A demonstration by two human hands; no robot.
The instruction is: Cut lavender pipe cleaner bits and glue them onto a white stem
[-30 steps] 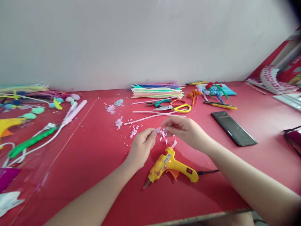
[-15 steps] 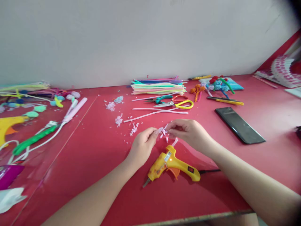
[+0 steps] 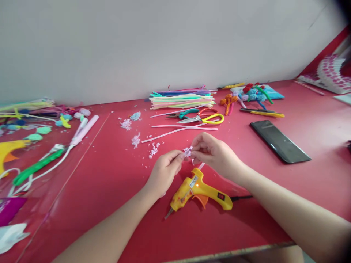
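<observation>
My left hand (image 3: 165,168) is closed in a pinch on a small pale lilac fuzzy piece (image 3: 187,151), which looks like pipe cleaner fluff. From the other side, the fingertips of my right hand (image 3: 215,150) pinch at the same piece; its exact shape is partly hidden. Just below both hands lies a yellow hot glue gun (image 3: 204,188) on its side, its light glowing and its nozzle toward the lower left. Lilac clippings (image 3: 153,149) are scattered left of the hands. Beyond them lie loose pink pipe cleaners (image 3: 175,132) and yellow-handled scissors (image 3: 211,119).
A pipe cleaner bundle (image 3: 182,100) lies by the wall. To the right are a black phone (image 3: 279,141), a yellow craft knife (image 3: 265,114) and pipe cleaner flowers (image 3: 253,94). A pink styling iron (image 3: 84,132) with white cable lies left on the red table (image 3: 95,208).
My right hand has moved slightly left and up, closer to the left fingertips. The lilac fluff is now gathered between both hands. The view has shifted slightly.
</observation>
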